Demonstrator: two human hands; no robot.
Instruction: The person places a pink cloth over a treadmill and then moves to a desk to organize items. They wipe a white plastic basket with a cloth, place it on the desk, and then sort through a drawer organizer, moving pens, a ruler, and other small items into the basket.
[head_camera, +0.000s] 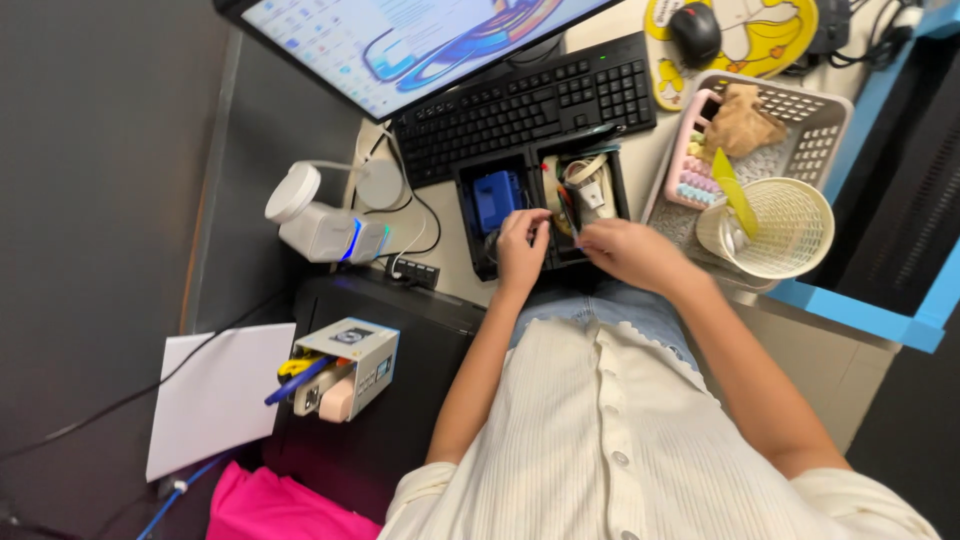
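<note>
So the biggest thing on the worktop (655, 165) is the monitor (400, 40) tilted over a black keyboard (530, 100), with a mouse (695, 33) on a yellow pad behind it. Off to the person's right sits a pale plastic basket (815, 125) with a round cream mesh cup (775, 228) in it, plus a crumpled brown bit and something yellow-green.

Right at the worktop's front edge, just under the keyboard, is the black divided organizer tray (478, 250). One compartment has a blue blocky thing (497, 197), the other a jumble of cable and small bits (590, 185).

Both hands are in there. The left hand (522, 250) is curled over the tray's middle divider, fingers bent down, though what they pinch, if anything, can't be made out. The right hand (628, 252) is pinched narrow on something thin at the edge of the cable compartment, too small to identify.

Handling guess: the tray looks like rigid, light plastic that'd slide easily, so best gripped by its outer walls. The loose bits inside are small and fiddly, fingertip stuff, and the cable is floppy.
</note>
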